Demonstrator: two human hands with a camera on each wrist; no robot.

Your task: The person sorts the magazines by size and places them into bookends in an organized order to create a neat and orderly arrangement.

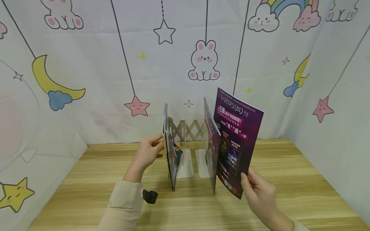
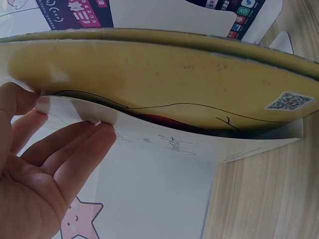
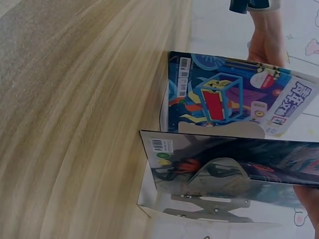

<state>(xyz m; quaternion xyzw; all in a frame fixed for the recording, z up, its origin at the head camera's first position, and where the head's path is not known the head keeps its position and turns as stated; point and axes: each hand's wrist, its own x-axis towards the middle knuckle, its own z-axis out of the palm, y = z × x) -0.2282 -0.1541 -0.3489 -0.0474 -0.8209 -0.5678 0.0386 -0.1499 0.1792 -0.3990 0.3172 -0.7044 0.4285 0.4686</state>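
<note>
Several thin magazines [image 1: 169,154] stand upright against the left side of an expandable bookend [image 1: 185,164]. My left hand [image 1: 148,152] is at their outer face, holding a white cover [image 2: 159,137] by its edge. In the left wrist view that cover bows away from a yellow page with a QR sticker. My right hand [image 1: 258,194] grips a dark purple magazine [image 1: 237,141] by its lower right edge, thumb on the printed face. Close on its left, another dark purple panel [image 1: 213,150] stands at the bookend's right side. A colourful cover [image 3: 224,94] faces it.
The bookend's metal lattice [image 1: 186,131] spans the back between the two groups. Beneath everything is a wood-grain table [image 1: 95,199]. Behind it hangs a white cloth [image 1: 101,80] printed with stars, moons and rabbits. A black device [image 1: 150,196] sits at my left wrist.
</note>
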